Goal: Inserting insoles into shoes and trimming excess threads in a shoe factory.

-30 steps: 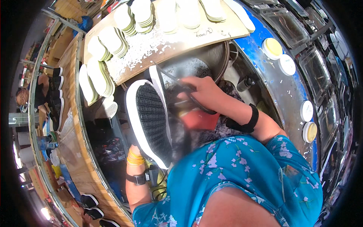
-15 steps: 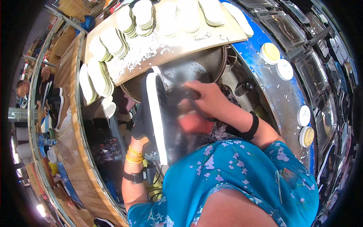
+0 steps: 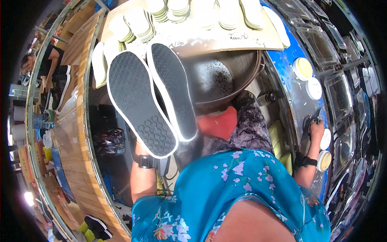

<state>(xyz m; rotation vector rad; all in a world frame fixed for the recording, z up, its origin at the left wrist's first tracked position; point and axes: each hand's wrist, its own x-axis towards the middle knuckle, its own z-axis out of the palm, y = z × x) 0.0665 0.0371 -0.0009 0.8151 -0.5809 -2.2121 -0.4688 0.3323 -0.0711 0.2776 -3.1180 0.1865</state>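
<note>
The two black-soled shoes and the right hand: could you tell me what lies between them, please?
In the head view, the dark round pan and a red cloth lie between the shoes and the right hand.

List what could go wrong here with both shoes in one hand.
1. The left hand is hidden beneath two shoes held sole-up side by side; such a one-handed grip may let one slip toward the dark pan below.
2. The right hand reaches sideways among small round tins on the blue ledge, so it might knock one off.
3. The stacked insoles sit close by; swinging shoes could topple them.
</note>
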